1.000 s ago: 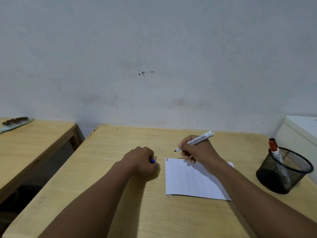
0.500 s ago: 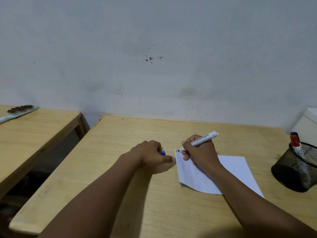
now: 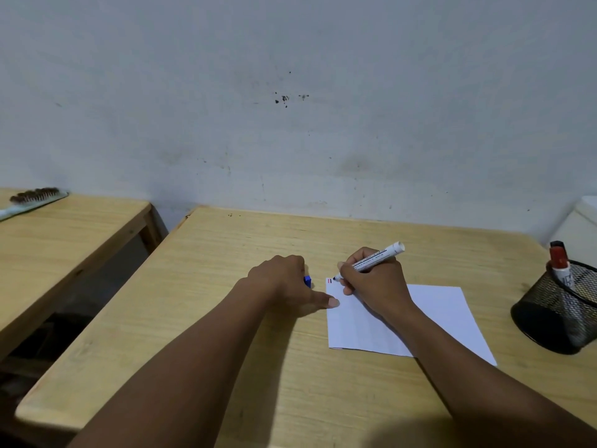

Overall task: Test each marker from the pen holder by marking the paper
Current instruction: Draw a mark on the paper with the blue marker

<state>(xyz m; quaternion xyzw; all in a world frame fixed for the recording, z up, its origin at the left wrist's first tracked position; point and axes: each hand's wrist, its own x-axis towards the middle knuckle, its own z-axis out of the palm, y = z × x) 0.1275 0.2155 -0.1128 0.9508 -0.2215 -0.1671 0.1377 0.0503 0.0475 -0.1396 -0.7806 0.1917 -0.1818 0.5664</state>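
A white sheet of paper (image 3: 445, 318) lies on the wooden table (image 3: 226, 253). My right hand (image 3: 376, 281) grips a white marker (image 3: 381, 253), its dark tip touching the paper's far-left corner beside a small red mark (image 3: 329, 281). My left hand (image 3: 284, 279) is closed around a blue marker cap (image 3: 308, 281), with its thumb pressed on the paper's left edge. At the right stands a black mesh pen holder (image 3: 555, 312) with a red-capped marker (image 3: 560, 263) upright inside.
A second wooden table (image 3: 64, 240) stands to the left across a gap, with a brush (image 3: 32, 198) lying on it. A white box-like object (image 3: 578, 221) sits behind the pen holder. A grey wall rises right behind the tables.
The marker tip came down from above the table onto the paper's far-left corner. My left hand slid right and its thumb now rests on the paper's edge.
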